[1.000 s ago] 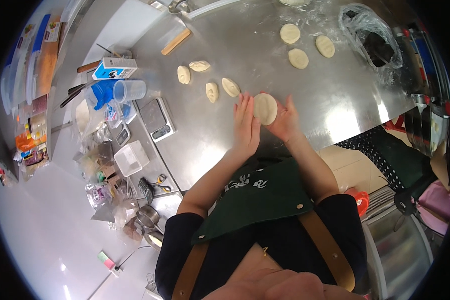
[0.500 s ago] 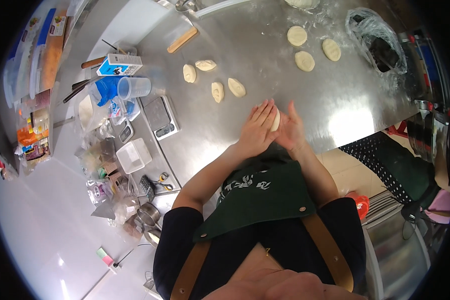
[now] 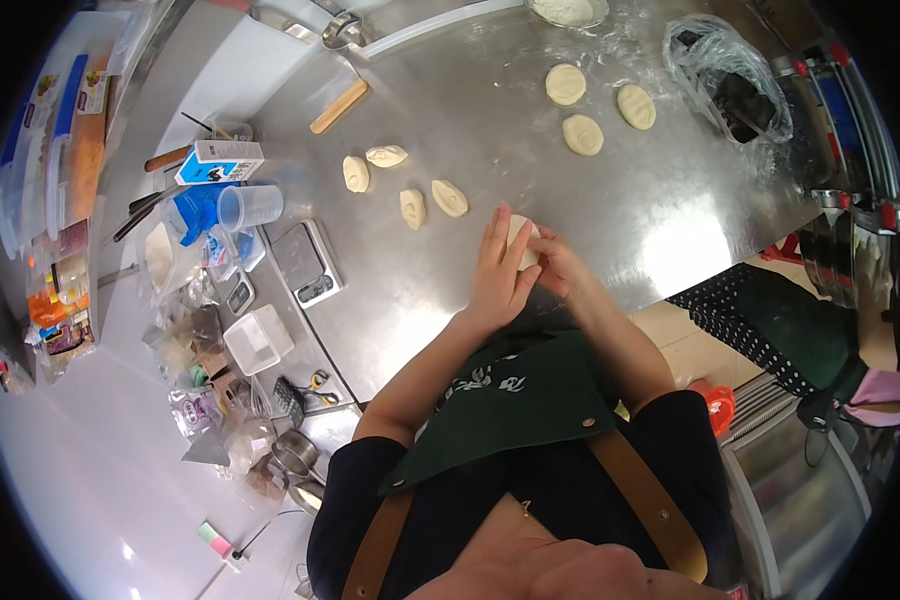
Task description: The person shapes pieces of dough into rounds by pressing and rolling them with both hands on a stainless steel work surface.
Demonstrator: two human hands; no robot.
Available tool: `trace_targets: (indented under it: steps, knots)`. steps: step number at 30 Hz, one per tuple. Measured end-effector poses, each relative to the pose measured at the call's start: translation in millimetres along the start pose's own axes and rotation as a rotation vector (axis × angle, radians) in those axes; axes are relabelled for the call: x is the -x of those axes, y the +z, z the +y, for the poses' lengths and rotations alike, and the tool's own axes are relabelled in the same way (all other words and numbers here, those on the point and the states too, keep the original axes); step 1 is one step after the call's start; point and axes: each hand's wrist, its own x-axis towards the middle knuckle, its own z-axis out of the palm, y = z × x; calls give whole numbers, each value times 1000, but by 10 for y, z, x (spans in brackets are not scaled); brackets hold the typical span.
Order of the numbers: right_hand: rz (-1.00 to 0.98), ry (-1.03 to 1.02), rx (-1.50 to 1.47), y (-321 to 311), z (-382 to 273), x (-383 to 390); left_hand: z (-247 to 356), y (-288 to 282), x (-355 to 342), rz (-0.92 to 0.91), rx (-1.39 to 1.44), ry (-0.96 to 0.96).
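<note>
A round, flattened piece of pale dough (image 3: 522,241) is held between my two hands over the near part of the steel table. My left hand (image 3: 498,268) lies along its left side with the fingers stretched out and close together. From the right, my right hand (image 3: 560,266) grips its edge with bent fingers. Ahead and to the left lie several folded dough pieces, the nearest being an oval one (image 3: 450,198) with a crease. Farther off to the right are three flat dough rounds, one of them (image 3: 583,135) closest to me.
A bowl of white powder (image 3: 570,12) stands at the far edge, near a crumpled plastic bag (image 3: 735,85). A wooden-handled scraper (image 3: 339,106) lies far left. Kitchen scales (image 3: 306,262), a clear cup (image 3: 250,207) and a white tub (image 3: 259,340) line the left. Another person's dotted sleeve (image 3: 735,310) shows at right.
My hands have opened from around the dough, and more of its round face shows. The right fingers have bent onto its edge. The whole view has shifted slightly.
</note>
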Motion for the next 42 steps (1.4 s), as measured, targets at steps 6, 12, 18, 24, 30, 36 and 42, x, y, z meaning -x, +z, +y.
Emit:
trace_targets:
  steps: [6,12,18,24,30,36,42]
  knots:
    - [502,-318,370,-92,-1046,-211,-35,-198,90,46,133,-195]
    - [597,-661,684,-420,-2316,-892,-211,-173,481,39,87,-385]
    - [1075,-1127,1273,-569,-2569,-1072,-223,-219,745,73,30,-450]
    - [853,-1236,1207,-230,-1634,-647,-452,-218,1041,132,-5,-470]
    - [647,-1202,1374,30,-709,-659,-587,-379,1052,124,-30,-419]
    - [453,-961,1626,401,-120,-808,-729,-528,1291,172,-40,-505]
    - [303,-1045,1924,647,397,-1100,-812,-568,1557,170,-16,-565]
